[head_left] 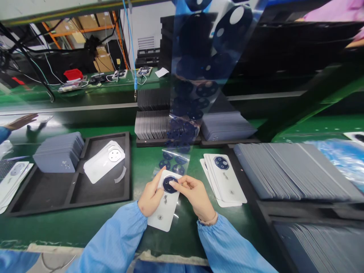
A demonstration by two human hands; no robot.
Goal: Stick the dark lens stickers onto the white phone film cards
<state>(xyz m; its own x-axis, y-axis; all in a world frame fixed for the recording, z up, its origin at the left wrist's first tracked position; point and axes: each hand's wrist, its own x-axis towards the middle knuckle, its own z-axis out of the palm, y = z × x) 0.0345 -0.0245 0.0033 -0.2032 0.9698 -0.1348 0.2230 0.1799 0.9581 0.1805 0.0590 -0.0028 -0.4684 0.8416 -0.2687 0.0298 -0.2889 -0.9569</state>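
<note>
My left hand (151,195) grips the left edge of a white phone-shaped panel (166,208) with dark lettering and a small round mark. Near the panel's top is a dark blue camera-shaped disc (170,184). The thumb and fingers of my right hand (196,195) are closed at the disc's right side; whether they hold anything is hidden. Behind the panel, a clear strip (178,151) with dark discs rises toward the top of the view. To the right lies a small pile of similar white panels (227,182) with a dark disc on the top one.
A black tray (129,170) at left holds grey panels (61,151) and white panels (104,163). Racks of grey panels (295,170) stand at right, with more stacks (152,125) behind. Another person's hand (22,122) is at far left. A blue cord (132,45) hangs above.
</note>
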